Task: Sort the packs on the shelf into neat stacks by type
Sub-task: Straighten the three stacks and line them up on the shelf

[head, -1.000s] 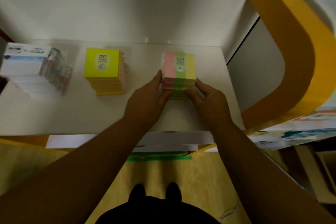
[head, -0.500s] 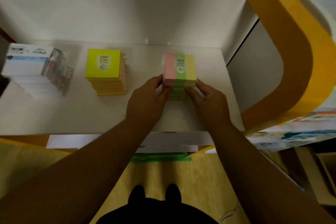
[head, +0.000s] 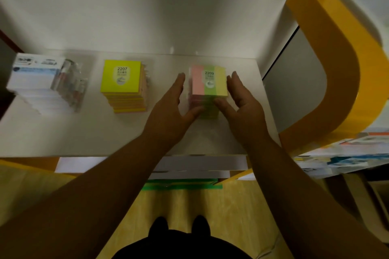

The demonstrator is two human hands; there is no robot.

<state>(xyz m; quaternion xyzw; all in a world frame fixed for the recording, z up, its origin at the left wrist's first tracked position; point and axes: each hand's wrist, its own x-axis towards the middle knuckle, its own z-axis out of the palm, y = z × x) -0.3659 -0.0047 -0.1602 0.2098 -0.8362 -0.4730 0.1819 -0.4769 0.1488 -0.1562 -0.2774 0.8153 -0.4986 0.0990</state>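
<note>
A stack of pink, green and yellow striped packs [head: 209,88], labelled 2209, stands on the white shelf [head: 63,132] right of centre. My left hand [head: 173,109] flanks its left side with straight fingers, thumb touching the stack's front. My right hand [head: 242,101] flanks the right side the same way, thumb against the front. A yellow stack labelled 2207 [head: 124,86] stands to the left. Further left lies a stack of white and blue packs [head: 35,82] with clear plastic packs [head: 72,84] leaning beside it.
A white back wall closes the shelf behind the stacks. A curved orange frame [head: 347,69] borders the shelf on the right, with paper goods [head: 347,153] on a lower level beyond it. Lower shelf edges [head: 189,166] and wooden floor show below.
Both hands have opened out from the striped stack's front corners. Their fingers now lie straight along its left and right sides, with only the thumbs at the front.
</note>
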